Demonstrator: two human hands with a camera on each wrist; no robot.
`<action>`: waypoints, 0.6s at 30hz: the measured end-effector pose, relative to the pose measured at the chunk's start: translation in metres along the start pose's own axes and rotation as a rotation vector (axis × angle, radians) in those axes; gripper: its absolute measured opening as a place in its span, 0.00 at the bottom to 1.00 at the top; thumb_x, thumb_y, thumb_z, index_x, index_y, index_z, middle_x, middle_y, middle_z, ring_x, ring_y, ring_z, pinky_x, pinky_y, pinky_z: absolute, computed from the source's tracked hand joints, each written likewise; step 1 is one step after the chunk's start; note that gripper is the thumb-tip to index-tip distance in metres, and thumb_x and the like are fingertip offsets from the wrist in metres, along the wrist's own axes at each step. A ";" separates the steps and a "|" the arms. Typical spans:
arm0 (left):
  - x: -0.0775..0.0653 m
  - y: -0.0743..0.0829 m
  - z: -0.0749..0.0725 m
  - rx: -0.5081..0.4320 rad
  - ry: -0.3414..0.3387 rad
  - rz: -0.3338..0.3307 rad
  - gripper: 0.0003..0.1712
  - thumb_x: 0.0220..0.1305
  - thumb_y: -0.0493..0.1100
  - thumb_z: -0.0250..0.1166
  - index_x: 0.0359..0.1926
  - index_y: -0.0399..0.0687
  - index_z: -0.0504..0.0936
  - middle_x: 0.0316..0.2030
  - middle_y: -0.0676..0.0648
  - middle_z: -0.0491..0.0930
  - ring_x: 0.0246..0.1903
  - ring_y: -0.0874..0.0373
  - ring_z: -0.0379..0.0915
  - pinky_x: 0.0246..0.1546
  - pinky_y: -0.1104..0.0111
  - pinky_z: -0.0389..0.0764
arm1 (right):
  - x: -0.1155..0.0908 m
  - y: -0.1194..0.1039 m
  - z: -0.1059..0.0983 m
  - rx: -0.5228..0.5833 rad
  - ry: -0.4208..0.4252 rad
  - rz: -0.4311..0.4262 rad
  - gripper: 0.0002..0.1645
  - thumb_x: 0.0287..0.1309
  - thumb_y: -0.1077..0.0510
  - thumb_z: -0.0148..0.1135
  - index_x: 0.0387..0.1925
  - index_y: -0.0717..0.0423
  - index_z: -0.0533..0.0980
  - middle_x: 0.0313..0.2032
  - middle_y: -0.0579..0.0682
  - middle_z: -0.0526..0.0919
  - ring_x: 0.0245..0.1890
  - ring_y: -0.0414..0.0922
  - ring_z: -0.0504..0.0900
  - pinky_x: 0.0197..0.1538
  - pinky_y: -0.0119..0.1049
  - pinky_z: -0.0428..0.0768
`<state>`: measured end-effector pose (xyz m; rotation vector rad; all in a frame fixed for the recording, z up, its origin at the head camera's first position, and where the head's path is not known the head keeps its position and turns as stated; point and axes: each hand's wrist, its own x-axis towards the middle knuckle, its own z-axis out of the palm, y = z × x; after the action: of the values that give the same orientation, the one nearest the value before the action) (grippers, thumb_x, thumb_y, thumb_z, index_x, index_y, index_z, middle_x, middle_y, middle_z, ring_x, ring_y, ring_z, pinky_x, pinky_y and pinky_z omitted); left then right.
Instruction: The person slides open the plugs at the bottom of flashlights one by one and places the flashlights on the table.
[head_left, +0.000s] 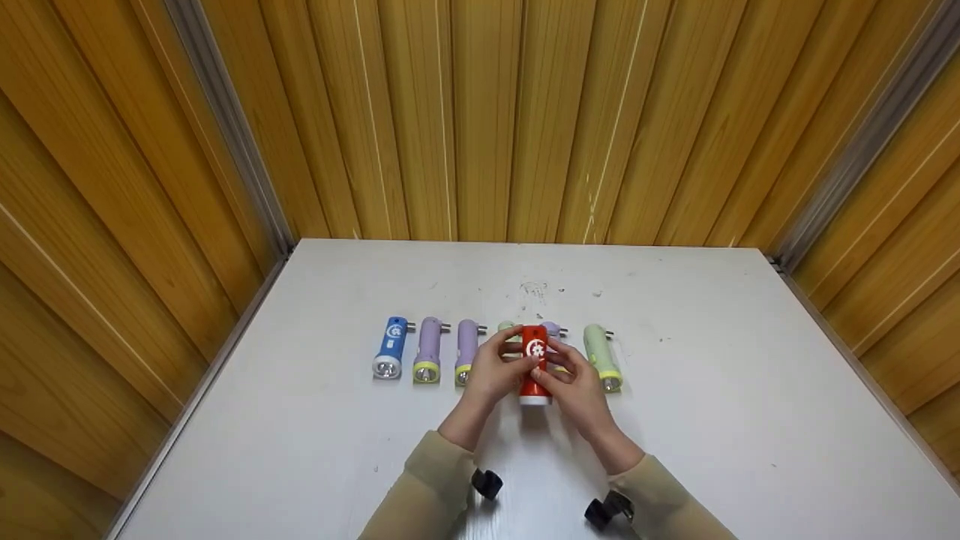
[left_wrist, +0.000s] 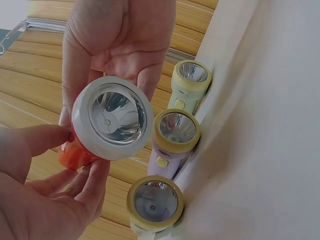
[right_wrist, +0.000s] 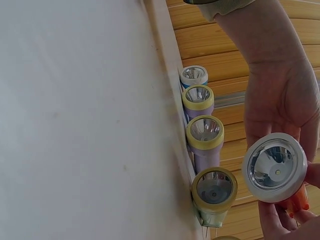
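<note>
Both hands hold a red flashlight (head_left: 535, 343) over the table, its white head pointing toward the person. My left hand (head_left: 493, 369) grips its left side and my right hand (head_left: 579, 384) its right side, the thumbs on the front of the body. A white logo shows near the upper end. In the left wrist view the clear lens (left_wrist: 116, 117) and its white rim are seen from the front. Behind the hands, a green flashlight (head_left: 508, 328) and a purple flashlight (head_left: 551, 328) are partly hidden.
To the left lie a blue flashlight (head_left: 392, 346) and two purple flashlights, one outer (head_left: 429, 345) and one inner (head_left: 466, 343). Another green flashlight (head_left: 599, 349) lies at the row's right end. Several have plug prongs showing. Wood-look panels (head_left: 480, 120) enclose the white table (head_left: 712, 390).
</note>
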<state>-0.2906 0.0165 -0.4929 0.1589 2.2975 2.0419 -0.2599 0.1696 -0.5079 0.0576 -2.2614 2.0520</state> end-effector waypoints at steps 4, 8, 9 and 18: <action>0.001 0.001 -0.003 -0.018 -0.005 0.004 0.36 0.60 0.36 0.72 0.69 0.38 0.74 0.54 0.33 0.84 0.52 0.44 0.84 0.47 0.58 0.89 | 0.001 0.000 -0.001 0.009 -0.012 0.006 0.36 0.63 0.65 0.69 0.71 0.62 0.69 0.63 0.66 0.79 0.62 0.61 0.81 0.58 0.36 0.84; 0.002 0.001 -0.006 -0.014 -0.008 0.006 0.36 0.60 0.37 0.73 0.69 0.38 0.74 0.53 0.34 0.84 0.52 0.46 0.83 0.45 0.60 0.89 | 0.000 -0.001 -0.001 0.029 -0.036 0.008 0.36 0.63 0.65 0.69 0.71 0.61 0.69 0.64 0.66 0.78 0.62 0.61 0.82 0.58 0.36 0.85; 0.002 0.001 -0.006 -0.012 -0.007 0.005 0.36 0.60 0.38 0.73 0.69 0.39 0.74 0.53 0.34 0.84 0.52 0.46 0.83 0.45 0.60 0.89 | 0.000 -0.002 -0.001 0.031 -0.042 0.008 0.36 0.63 0.64 0.69 0.71 0.61 0.70 0.64 0.66 0.78 0.61 0.61 0.82 0.57 0.36 0.85; 0.003 0.005 -0.013 0.000 0.052 0.002 0.35 0.61 0.38 0.73 0.69 0.40 0.75 0.52 0.35 0.85 0.50 0.47 0.84 0.45 0.61 0.88 | -0.004 -0.005 0.000 0.046 -0.106 0.033 0.35 0.64 0.64 0.68 0.70 0.62 0.70 0.61 0.68 0.79 0.54 0.55 0.86 0.47 0.30 0.86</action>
<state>-0.2953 0.0042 -0.4867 0.1087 2.3281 2.0710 -0.2559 0.1690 -0.5033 0.1365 -2.2902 2.1667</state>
